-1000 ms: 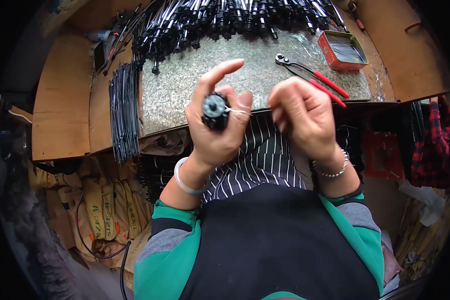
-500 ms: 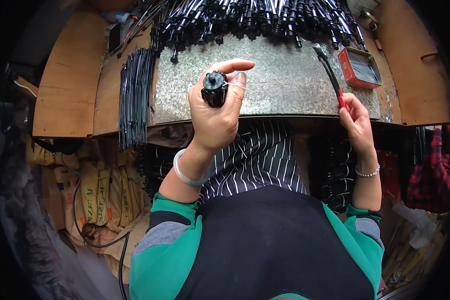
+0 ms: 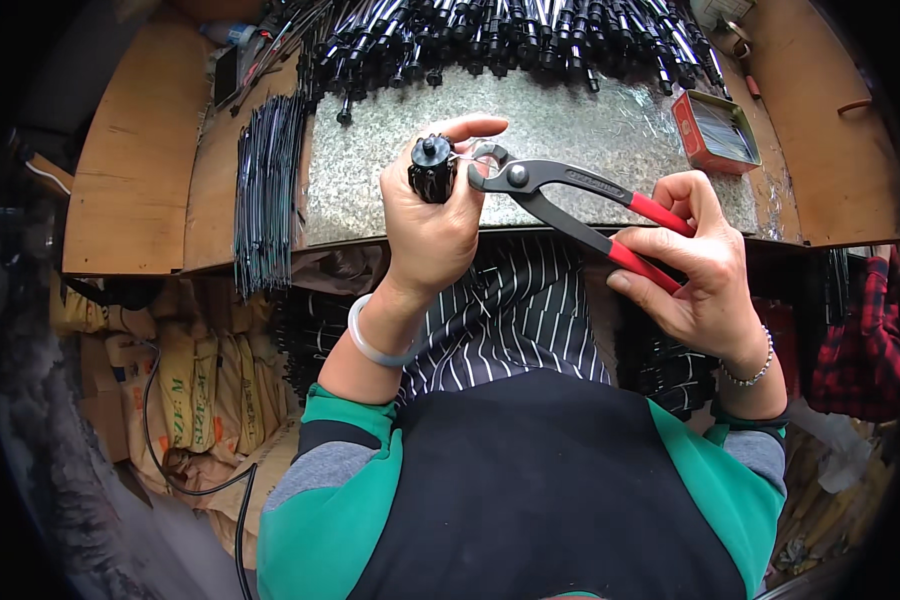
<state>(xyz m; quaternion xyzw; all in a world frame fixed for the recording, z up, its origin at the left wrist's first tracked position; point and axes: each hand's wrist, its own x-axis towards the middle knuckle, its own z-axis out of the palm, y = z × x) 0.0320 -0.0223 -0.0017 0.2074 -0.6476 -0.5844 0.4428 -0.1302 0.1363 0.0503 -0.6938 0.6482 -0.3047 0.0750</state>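
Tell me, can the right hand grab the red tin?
Probably not right now: the right hand is busy holding the red-handled pliers. The red tin looks close by, with its top open.

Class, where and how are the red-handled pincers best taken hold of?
The pincers are probably best gripped by both red handles, from the right: their jaws sit by the left hand, while the handles splay rightward into the right hand.
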